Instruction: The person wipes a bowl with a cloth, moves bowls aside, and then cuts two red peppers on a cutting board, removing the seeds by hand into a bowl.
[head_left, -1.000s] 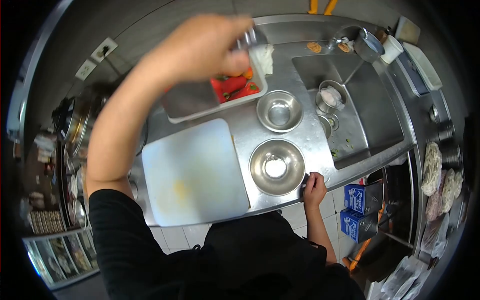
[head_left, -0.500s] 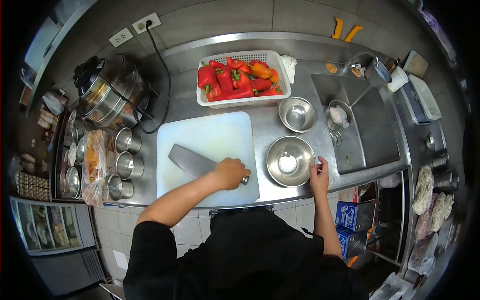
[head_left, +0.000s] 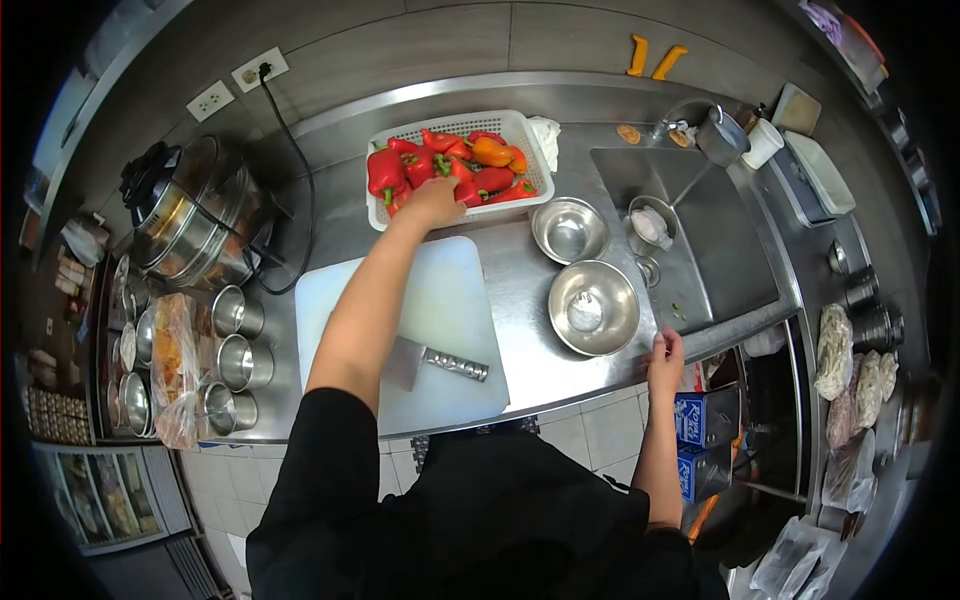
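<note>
My left hand (head_left: 437, 203) reaches over the near rim of the white basket (head_left: 377, 210), its fingers curled against a red bell pepper (head_left: 468, 193); the fingertips are partly hidden. Red peppers and an orange pepper (head_left: 491, 152) fill the basket. Below my left forearm a cleaver (head_left: 456, 364) lies on the white cutting board (head_left: 450, 290), part of its blade hidden by the arm. By the counter's front edge, my right hand (head_left: 665, 365) is empty with its fingers apart. A steel bowl (head_left: 593, 308) stands up and left of it, not touching, with a second steel bowl (head_left: 570, 230) behind.
To the right is a sink (head_left: 725, 235) with a small pot (head_left: 650, 225) holding something pale. Several steel cups (head_left: 245, 362) and a bagged orange food (head_left: 175, 345) line the left side. A large steel cooker (head_left: 195, 215) with a black cord stands back left.
My left hand has let go of the cleaver and moved up to the peppers. My right hand has come off the near bowl, which sits slightly further right beside the board.
</note>
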